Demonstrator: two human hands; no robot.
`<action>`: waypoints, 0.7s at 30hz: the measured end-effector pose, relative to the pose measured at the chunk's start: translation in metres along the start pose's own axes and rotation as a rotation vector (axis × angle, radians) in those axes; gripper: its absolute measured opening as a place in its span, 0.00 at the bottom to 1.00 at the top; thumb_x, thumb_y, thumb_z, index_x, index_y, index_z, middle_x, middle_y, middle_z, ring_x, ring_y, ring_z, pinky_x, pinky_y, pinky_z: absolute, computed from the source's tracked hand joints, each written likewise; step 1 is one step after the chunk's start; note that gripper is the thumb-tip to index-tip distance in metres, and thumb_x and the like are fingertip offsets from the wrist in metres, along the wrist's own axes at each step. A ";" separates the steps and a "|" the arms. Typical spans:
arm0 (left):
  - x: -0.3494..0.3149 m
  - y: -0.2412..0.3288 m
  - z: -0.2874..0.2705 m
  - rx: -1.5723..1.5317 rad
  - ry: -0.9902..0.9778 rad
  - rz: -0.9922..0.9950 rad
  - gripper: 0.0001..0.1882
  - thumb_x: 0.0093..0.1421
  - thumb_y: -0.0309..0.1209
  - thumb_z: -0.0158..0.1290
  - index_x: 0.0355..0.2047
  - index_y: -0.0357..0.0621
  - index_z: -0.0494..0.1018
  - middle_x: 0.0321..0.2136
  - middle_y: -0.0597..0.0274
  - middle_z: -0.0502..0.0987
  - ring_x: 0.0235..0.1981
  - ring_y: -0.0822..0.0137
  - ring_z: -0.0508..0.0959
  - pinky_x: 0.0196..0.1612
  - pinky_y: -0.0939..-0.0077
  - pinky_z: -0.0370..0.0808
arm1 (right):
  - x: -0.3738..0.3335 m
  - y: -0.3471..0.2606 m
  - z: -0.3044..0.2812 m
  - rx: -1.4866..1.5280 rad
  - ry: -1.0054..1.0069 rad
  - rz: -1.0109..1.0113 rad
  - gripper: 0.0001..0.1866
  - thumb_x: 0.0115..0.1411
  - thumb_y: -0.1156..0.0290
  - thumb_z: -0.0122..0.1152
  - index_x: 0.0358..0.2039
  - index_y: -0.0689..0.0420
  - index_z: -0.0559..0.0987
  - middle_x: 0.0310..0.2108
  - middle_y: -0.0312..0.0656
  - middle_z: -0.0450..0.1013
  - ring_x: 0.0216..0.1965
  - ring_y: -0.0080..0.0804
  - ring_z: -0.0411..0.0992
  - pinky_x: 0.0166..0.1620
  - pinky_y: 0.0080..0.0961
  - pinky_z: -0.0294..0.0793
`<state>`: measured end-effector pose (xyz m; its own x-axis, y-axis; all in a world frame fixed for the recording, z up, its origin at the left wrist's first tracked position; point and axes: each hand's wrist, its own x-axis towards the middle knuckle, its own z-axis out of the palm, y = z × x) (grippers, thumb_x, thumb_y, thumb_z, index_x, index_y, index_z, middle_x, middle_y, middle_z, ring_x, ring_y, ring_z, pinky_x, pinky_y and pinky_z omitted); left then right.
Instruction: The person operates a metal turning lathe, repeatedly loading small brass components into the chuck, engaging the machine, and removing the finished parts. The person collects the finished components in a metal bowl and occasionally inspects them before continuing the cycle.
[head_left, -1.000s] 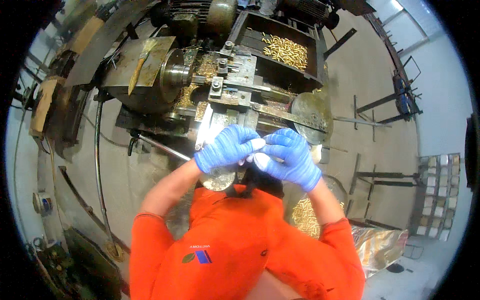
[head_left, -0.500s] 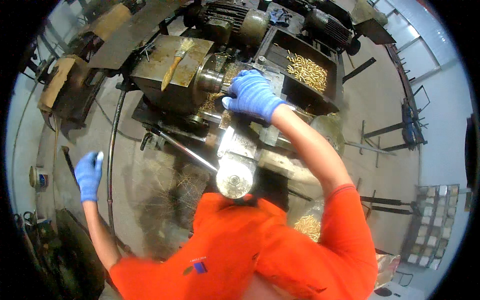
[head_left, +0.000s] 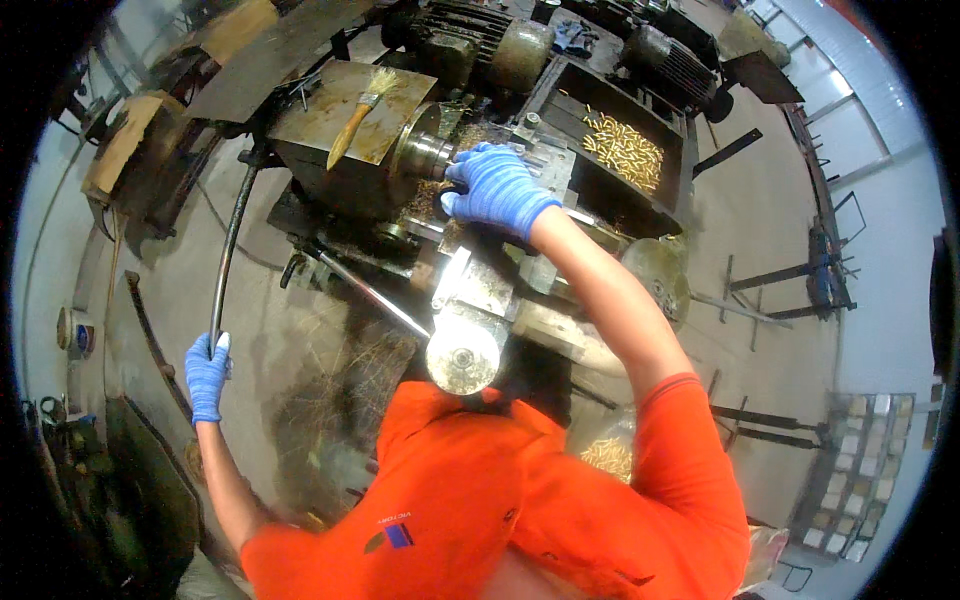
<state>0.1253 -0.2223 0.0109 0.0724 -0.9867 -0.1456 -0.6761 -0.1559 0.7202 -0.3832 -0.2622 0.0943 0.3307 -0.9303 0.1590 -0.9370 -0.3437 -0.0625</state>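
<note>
My left hand (head_left: 207, 378), in a blue glove, is closed round the lower end of a long dark metal lever (head_left: 234, 240). The lever runs up to the lathe headstock (head_left: 350, 135). My right hand (head_left: 497, 188), gloved alike, reaches over the machine with its fingers closed beside the round metal chuck (head_left: 425, 155). Whatever its fingertips hold is hidden by the glove. Below that hand lies the bright metal slide with a round handwheel (head_left: 463, 356). Another steel lever (head_left: 372, 292) slants to the left of the slide.
A wooden-handled brush (head_left: 361, 117) lies on the headstock. Behind my right hand, a dark tray (head_left: 560, 92) holds many small brass-coloured parts (head_left: 624, 152). More such parts (head_left: 608, 458) lie in a bag by my right side. Electric motors (head_left: 478, 40) stand at the back.
My left hand has moved right and down from beside the long lever and taken hold of its lower end. My right hand has stayed by the chuck, with only a slight shift.
</note>
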 end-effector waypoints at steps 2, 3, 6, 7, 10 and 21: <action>-0.011 -0.002 -0.004 0.021 -0.003 0.004 0.12 0.57 0.39 0.54 0.27 0.43 0.71 0.12 0.68 0.68 0.12 0.77 0.67 0.16 0.80 0.64 | 0.001 -0.002 -0.005 0.006 -0.123 0.076 0.22 0.46 0.49 0.55 0.31 0.54 0.81 0.26 0.48 0.75 0.32 0.45 0.74 0.41 0.38 0.70; -0.017 -0.005 -0.008 0.110 0.011 0.003 0.12 0.57 0.39 0.54 0.28 0.42 0.70 0.13 0.69 0.68 0.12 0.78 0.67 0.16 0.80 0.64 | 0.002 -0.006 -0.009 0.009 -0.187 0.111 0.22 0.46 0.49 0.55 0.32 0.53 0.81 0.26 0.48 0.75 0.33 0.45 0.74 0.41 0.38 0.70; -0.031 -0.015 -0.019 0.358 0.050 -0.006 0.13 0.57 0.39 0.54 0.28 0.41 0.70 0.13 0.69 0.67 0.13 0.78 0.66 0.17 0.79 0.64 | 0.011 -0.008 -0.010 0.036 -0.255 0.137 0.23 0.45 0.47 0.56 0.26 0.56 0.81 0.25 0.49 0.75 0.32 0.45 0.74 0.40 0.37 0.72; -0.032 -0.015 -0.019 0.376 0.063 -0.003 0.13 0.57 0.39 0.53 0.29 0.41 0.71 0.14 0.64 0.69 0.14 0.73 0.68 0.19 0.76 0.66 | 0.013 -0.009 -0.013 0.051 -0.288 0.153 0.24 0.45 0.47 0.57 0.25 0.57 0.81 0.25 0.49 0.75 0.32 0.45 0.74 0.40 0.37 0.72; -0.021 -0.016 -0.009 0.592 0.171 0.134 0.12 0.56 0.39 0.52 0.29 0.41 0.72 0.15 0.55 0.73 0.16 0.59 0.74 0.24 0.67 0.70 | 0.014 -0.011 -0.014 0.014 -0.264 0.152 0.27 0.46 0.45 0.56 0.22 0.62 0.80 0.23 0.52 0.74 0.30 0.46 0.74 0.38 0.36 0.72; 0.161 -0.092 -0.097 1.233 0.365 0.434 0.08 0.50 0.27 0.48 0.32 0.46 0.72 0.18 0.53 0.74 0.20 0.52 0.75 0.24 0.60 0.71 | 0.021 -0.013 -0.006 0.026 -0.204 0.237 0.29 0.47 0.43 0.56 0.19 0.63 0.79 0.25 0.52 0.72 0.32 0.45 0.72 0.40 0.35 0.70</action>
<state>0.2700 -0.3710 -0.0135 -0.2540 -0.9314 0.2608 -0.8911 0.1206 -0.4374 -0.3645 -0.2768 0.1047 0.1219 -0.9905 -0.0634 -0.9883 -0.1153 -0.0997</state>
